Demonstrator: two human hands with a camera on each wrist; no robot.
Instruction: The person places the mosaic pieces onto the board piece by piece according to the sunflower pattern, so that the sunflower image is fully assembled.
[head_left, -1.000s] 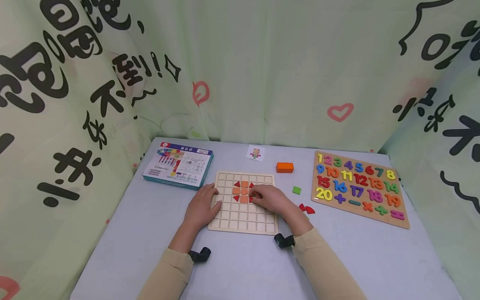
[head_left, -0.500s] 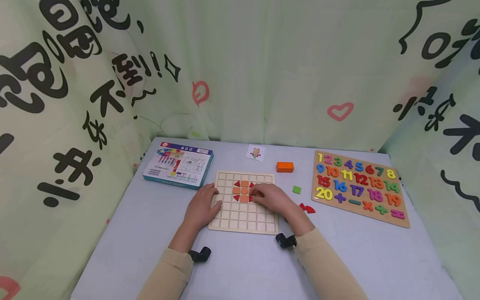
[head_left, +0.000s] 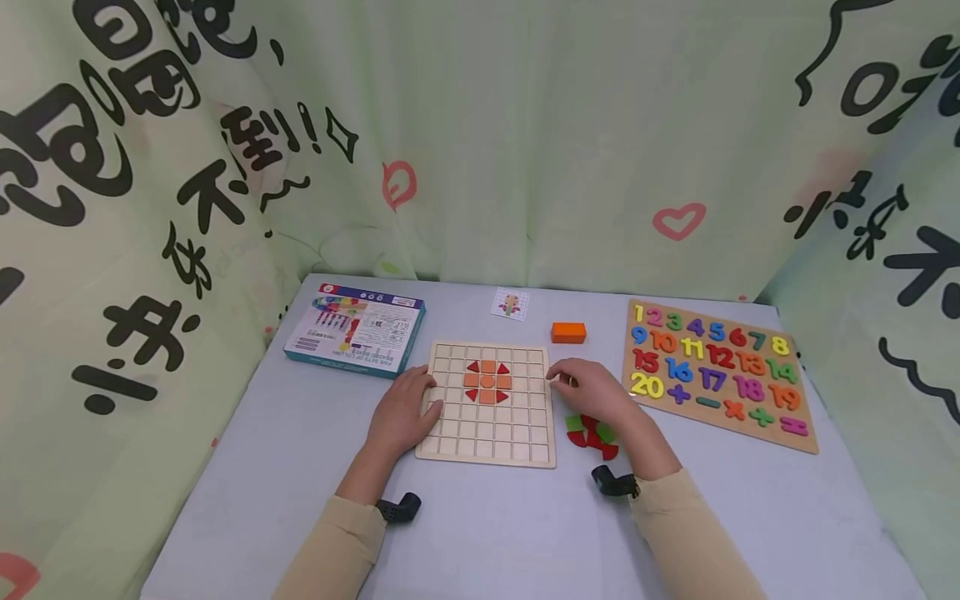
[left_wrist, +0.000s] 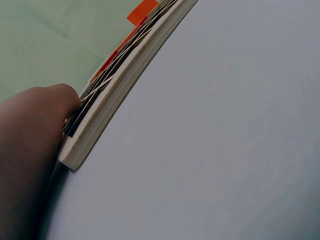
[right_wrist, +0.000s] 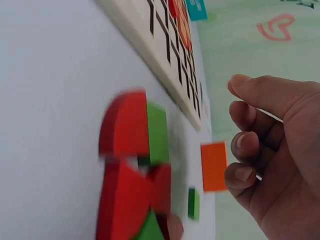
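A wooden grid board lies mid-table. Near its upper middle, orange pieces form a cross round an orange disc, with red pieces such as the red quarter-shaped piece at the corners. My left hand rests at the board's left edge, thumb on top, as the left wrist view also shows. Just off the board's right edge hovers my right hand, fingers loosely curled and nothing between them. Below it sits a small heap with red pieces and green pieces.
A single green piece lies apart from the heap. Behind the board are an orange block and a picture card. A teal-edged box stands back left, and a number board covers the table's right side.
My right hand has let go of the red piece at the pattern's lower right corner and moved right, off the board. More of the loose heap shows now. My left hand has stayed put.
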